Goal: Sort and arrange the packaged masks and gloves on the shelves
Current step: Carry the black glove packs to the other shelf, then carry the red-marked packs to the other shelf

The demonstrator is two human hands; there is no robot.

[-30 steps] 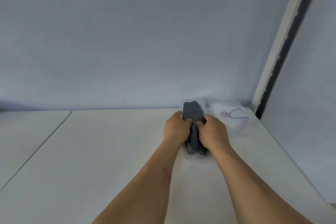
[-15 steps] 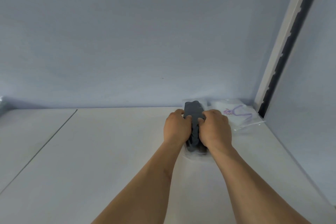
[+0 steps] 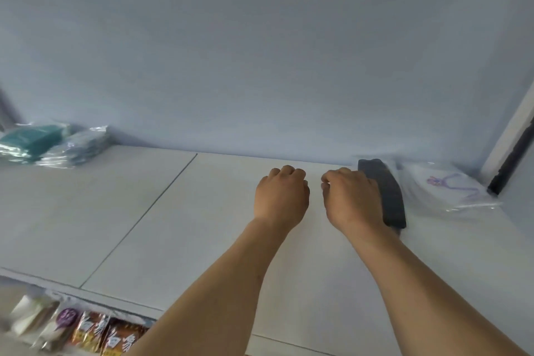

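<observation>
Dark pack (image 3: 385,196) lies flat on the white shelf (image 3: 144,240) near the back wall, just right of the right hand (image 3: 349,199), which partly covers its left edge; contact cannot be confirmed. Both hands show curled fingers holding nothing. Left hand (image 3: 281,196) sits well clear of the pack. A clear pack with purple print (image 3: 450,186) lies beside it, right. Teal packs (image 3: 43,144) are stacked far left.

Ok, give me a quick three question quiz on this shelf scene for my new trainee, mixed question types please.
1. True or false: the left hand holds the dark grey pack.
2. Which lies nearest the right end of the shelf? A) teal packs B) clear bag with purple print C) dark grey pack
3. Fill in: the right hand is beside the ____ pack.

Key: 1 false; 2 B; 3 dark grey.
</observation>
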